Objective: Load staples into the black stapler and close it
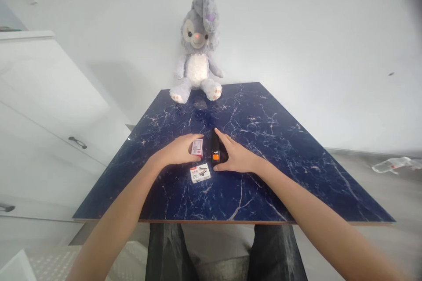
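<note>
On the blue marble-patterned table [244, 197], my left hand [180, 148] has its thumb and fingers around a small red-and-white box [197, 146]. My right hand [237, 153] grips a black stapler [215, 142] with an orange part, fingers at its far end and thumb at its near end. The stapler points away from me. A white printed box [200, 173], with a picture of a dark stapler-like tool on it, lies just in front of the left thumb, nearer to me. Neither hand touches that box.
A grey plush rabbit [198, 68] sits at the table's far edge against the wall. White cabinets [49, 127] with dark handles stand on the left. On the floor at right lies a clear plastic item [392, 164]. My legs are under the near table edge.
</note>
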Demonstrator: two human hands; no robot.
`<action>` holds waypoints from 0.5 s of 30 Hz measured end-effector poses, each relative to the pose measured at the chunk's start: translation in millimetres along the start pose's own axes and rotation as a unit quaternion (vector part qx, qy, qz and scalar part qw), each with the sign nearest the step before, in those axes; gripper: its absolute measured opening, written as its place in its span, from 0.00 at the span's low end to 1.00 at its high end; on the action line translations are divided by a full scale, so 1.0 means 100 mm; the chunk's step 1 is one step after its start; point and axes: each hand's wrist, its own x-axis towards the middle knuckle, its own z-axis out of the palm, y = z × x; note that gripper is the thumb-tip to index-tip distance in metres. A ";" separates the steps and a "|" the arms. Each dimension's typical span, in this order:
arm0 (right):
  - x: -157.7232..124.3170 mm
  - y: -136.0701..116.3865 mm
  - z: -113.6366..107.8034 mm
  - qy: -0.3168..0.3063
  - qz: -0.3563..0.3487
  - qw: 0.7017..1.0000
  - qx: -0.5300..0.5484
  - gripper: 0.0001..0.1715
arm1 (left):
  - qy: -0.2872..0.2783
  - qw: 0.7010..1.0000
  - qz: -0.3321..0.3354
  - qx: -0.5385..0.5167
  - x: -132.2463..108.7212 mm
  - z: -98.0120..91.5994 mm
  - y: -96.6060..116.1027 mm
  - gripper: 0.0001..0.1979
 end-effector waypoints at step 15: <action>0.00 0.07 0.01 0.004 -0.008 1.000 -0.010 0.75 | -0.002 0.999 0.022 -0.027 0.02 0.19 0.27 0.62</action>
